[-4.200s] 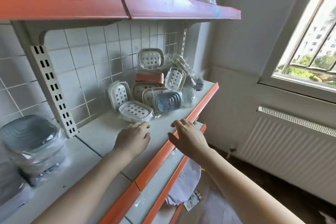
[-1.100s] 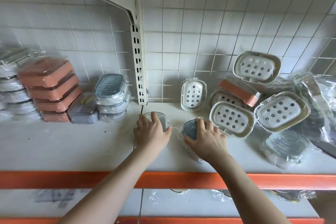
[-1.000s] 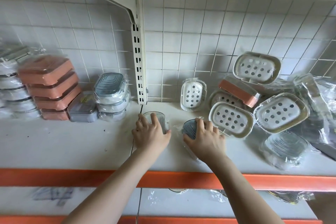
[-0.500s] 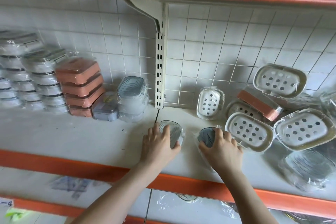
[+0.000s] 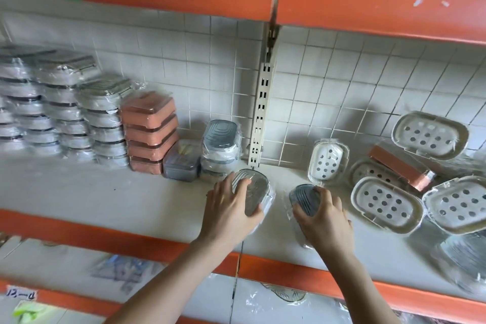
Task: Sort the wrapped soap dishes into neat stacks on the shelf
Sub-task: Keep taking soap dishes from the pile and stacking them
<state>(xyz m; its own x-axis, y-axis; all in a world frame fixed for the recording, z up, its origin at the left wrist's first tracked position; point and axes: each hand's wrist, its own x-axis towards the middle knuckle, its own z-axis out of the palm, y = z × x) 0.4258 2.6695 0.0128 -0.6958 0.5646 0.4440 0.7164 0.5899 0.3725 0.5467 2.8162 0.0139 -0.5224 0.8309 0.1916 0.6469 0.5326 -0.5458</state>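
Note:
My left hand (image 5: 228, 212) grips a wrapped grey-blue oval soap dish (image 5: 253, 192) on the white shelf (image 5: 105, 192), just right of a short stack of the same grey-blue dishes (image 5: 220, 143). My right hand (image 5: 324, 221) grips another wrapped grey-blue dish (image 5: 305, 197) a little to the right. Both dishes sit tilted on the shelf surface. A loose heap of beige perforated dishes (image 5: 386, 202) lies to the right, with one small white dish (image 5: 327, 162) leaning on the tiled wall.
Neat stacks stand at the left: white-grey dishes (image 5: 60, 113), salmon boxes (image 5: 150, 131) and a grey box (image 5: 181, 164). A slotted upright (image 5: 263, 113) splits the back wall. An orange shelf (image 5: 368, 2) hangs overhead. The orange front edge (image 5: 105, 238) runs below my wrists.
Earlier I reached toward the heap from the side. Since then each hand has taken hold of a grey-blue dish, and my view has shifted left and back, showing more of the left stacks.

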